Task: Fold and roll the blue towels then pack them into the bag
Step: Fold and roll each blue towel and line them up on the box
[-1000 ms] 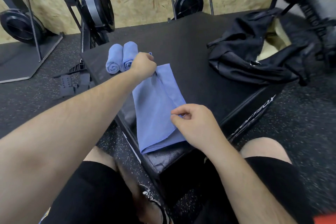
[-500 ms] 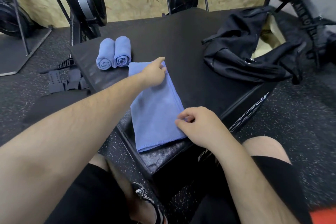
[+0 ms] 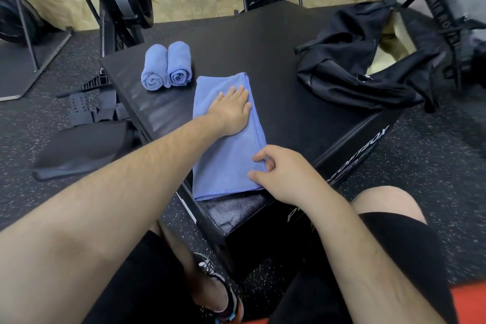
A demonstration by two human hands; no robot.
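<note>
**Flattening the fold before the roll**

We had the folded blue towel (image 3: 223, 160) lying as a long strip at the near corner of the plyo box (image 3: 263, 42), its near end just short of the edge. Our left hand (image 3: 231, 110) lay flat on its far half, fingers straight and close together, pressing down. We judged this was to smooth the fold and stop the strip sliding.

Our right hand (image 3: 284, 173) pinched the towel's right edge between thumb and forefinger close to the near end, probably to keep the layers lined up for rolling.

Two rolled towels (image 3: 165, 68) lay side by side, touching, near the left edge, parked out of the way. The black gym bag (image 3: 355, 71) slumped at the right corner, well apart from the towels. Its inside was hidden from us. No blue showed in it, so packing seemed not yet begun.
</note>
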